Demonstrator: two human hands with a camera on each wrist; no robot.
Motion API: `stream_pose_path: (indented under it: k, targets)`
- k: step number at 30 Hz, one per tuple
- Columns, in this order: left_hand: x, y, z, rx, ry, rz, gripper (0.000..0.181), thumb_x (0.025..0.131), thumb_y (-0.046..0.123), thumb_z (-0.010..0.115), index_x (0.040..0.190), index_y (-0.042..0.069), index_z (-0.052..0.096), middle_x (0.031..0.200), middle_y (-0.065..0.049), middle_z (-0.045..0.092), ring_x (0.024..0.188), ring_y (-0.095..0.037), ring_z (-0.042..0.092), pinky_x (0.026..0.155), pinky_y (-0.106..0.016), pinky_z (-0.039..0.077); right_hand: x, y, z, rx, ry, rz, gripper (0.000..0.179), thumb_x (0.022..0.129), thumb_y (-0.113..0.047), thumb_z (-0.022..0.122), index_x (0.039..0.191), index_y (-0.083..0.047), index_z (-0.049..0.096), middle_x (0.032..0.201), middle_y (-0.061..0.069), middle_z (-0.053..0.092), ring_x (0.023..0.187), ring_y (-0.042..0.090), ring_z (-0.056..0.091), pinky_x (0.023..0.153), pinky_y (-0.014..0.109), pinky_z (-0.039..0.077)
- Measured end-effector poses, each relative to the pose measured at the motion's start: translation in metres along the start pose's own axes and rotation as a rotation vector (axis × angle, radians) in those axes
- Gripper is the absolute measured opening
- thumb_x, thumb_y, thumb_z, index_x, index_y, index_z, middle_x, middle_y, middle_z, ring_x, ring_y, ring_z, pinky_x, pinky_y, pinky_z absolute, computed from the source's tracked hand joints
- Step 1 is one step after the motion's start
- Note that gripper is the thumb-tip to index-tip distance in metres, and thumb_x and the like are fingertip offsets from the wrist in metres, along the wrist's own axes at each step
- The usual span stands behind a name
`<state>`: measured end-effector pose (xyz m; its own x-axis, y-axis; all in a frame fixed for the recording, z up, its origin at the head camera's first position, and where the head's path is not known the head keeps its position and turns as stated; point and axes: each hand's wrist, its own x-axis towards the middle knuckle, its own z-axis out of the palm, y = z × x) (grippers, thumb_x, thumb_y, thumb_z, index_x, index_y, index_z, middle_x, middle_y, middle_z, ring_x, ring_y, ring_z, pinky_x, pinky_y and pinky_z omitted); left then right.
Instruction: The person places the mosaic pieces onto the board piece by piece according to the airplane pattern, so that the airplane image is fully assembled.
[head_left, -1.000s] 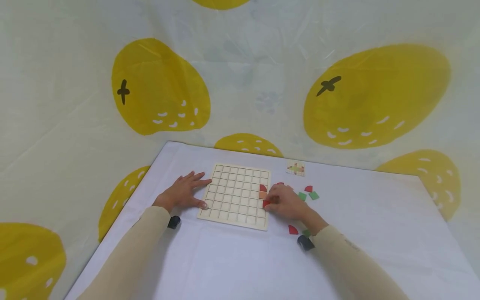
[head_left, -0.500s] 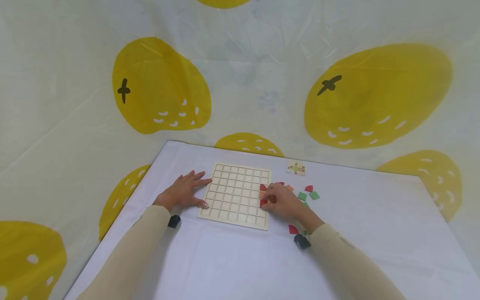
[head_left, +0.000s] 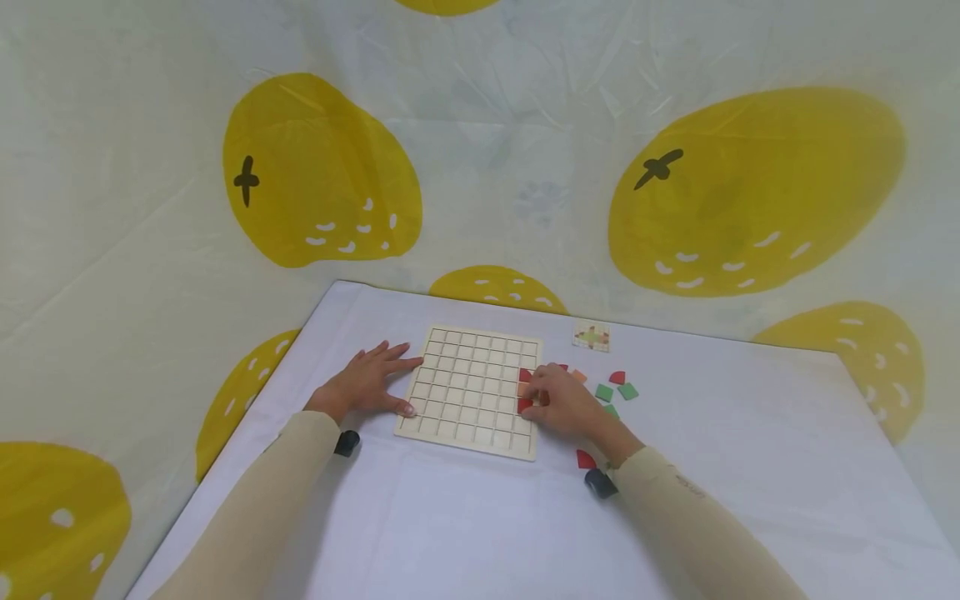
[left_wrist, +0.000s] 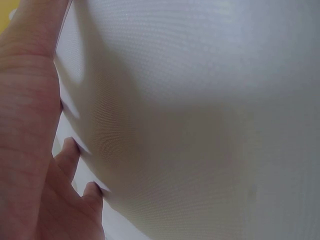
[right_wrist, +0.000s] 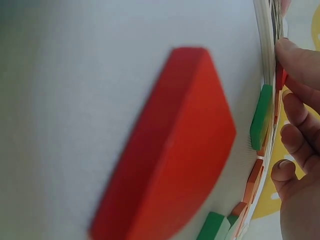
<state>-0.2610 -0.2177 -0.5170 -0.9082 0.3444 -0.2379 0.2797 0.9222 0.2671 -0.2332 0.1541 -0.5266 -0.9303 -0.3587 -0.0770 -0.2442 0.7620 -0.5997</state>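
A pale wooden grid board [head_left: 467,392] lies on the table. At its left edge my left hand [head_left: 366,385] is spread, with the thumb and a fingertip touching the frame. My right hand [head_left: 564,402] is over the board's right edge, its thumb and finger pinching a red quarter-round tile [head_left: 524,406] in the right-hand column. In the right wrist view that red tile [right_wrist: 281,79] shows between the thumb and finger. Just above it in the column sit an orange tile [head_left: 522,389] and another red tile [head_left: 525,375], both partly hidden by the fingers.
Right of the board lie loose green tiles [head_left: 627,391], red tiles [head_left: 617,377] and an orange tile [head_left: 579,377]. One red quarter-round tile [head_left: 586,459] lies near the right wrist. A small pattern card [head_left: 592,336] lies at the table's back edge.
The red tile under my right hand has shifted slightly left, into line with the tiles above it. My right wrist has swung slightly left. The left hand stays put.
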Motion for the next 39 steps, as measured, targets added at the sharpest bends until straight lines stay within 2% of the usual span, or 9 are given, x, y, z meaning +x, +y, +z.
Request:
stream_pose_path:
  k: [10, 19, 25, 28, 33, 39]
  targets:
    - [-0.001, 0.001, 0.000, -0.001, 0.005, -0.002, 0.104, 0.072, 0.071, 0.082, 0.160, 0.038, 0.040, 0.176, -0.003, 0.021, 0.164, -0.040, 0.010, 0.131, -0.067, 0.009, 0.000, -0.002, 0.000, -0.014, 0.023, 0.000, 0.018, 0.086, -0.027, 0.087, 0.102, -0.026, 0.078, 0.106, -0.003, 0.063, 0.097, 0.017, 0.056, 0.080, 0.028, 0.055]
    - [0.000, 0.001, 0.001, 0.001, -0.004, -0.001, 0.103, 0.073, 0.070, 0.082, 0.161, 0.038, 0.039, 0.176, -0.003, 0.021, 0.164, -0.040, 0.010, 0.131, -0.067, 0.009, -0.003, -0.005, -0.001, -0.007, 0.019, -0.018, 0.024, 0.088, -0.024, 0.085, 0.112, -0.021, 0.081, 0.107, -0.004, 0.064, 0.100, 0.017, 0.054, 0.081, 0.029, 0.053]
    - [-0.001, 0.002, -0.001, -0.006, -0.004, -0.003, 0.103, 0.073, 0.070, 0.082, 0.160, 0.039, 0.039, 0.176, -0.002, 0.021, 0.164, -0.039, 0.009, 0.131, -0.066, 0.008, -0.003, -0.004, -0.002, 0.014, 0.024, -0.004, 0.020, 0.089, -0.026, 0.084, 0.108, -0.027, 0.080, 0.107, -0.005, 0.063, 0.098, 0.018, 0.055, 0.080, 0.030, 0.052]
    - [-0.002, 0.003, -0.002, -0.006, 0.004, 0.002, 0.102, 0.073, 0.069, 0.083, 0.160, 0.038, 0.040, 0.176, -0.003, 0.021, 0.164, -0.040, 0.010, 0.131, -0.066, 0.009, -0.001, 0.001, -0.005, 0.011, 0.043, -0.017, 0.017, 0.090, -0.027, 0.083, 0.106, -0.031, 0.081, 0.105, -0.008, 0.064, 0.099, 0.016, 0.055, 0.082, 0.030, 0.052]
    - [-0.002, 0.004, -0.003, -0.003, 0.010, 0.004, 0.101, 0.074, 0.068, 0.083, 0.160, 0.038, 0.040, 0.176, -0.003, 0.022, 0.164, -0.040, 0.010, 0.131, -0.066, 0.010, -0.001, 0.010, -0.016, -0.011, 0.075, -0.079, 0.013, 0.093, -0.023, 0.080, 0.105, -0.026, 0.083, 0.103, -0.007, 0.068, 0.104, 0.017, 0.057, 0.090, 0.037, 0.055]
    - [-0.002, 0.004, -0.002, -0.002, -0.001, 0.004, 0.101, 0.075, 0.067, 0.083, 0.161, 0.038, 0.040, 0.176, -0.003, 0.021, 0.164, -0.040, 0.010, 0.131, -0.066, 0.010, -0.004, 0.022, -0.029, -0.024, 0.080, -0.053, 0.011, 0.092, -0.026, 0.080, 0.102, -0.022, 0.084, 0.107, -0.002, 0.072, 0.107, 0.021, 0.059, 0.095, 0.045, 0.057]
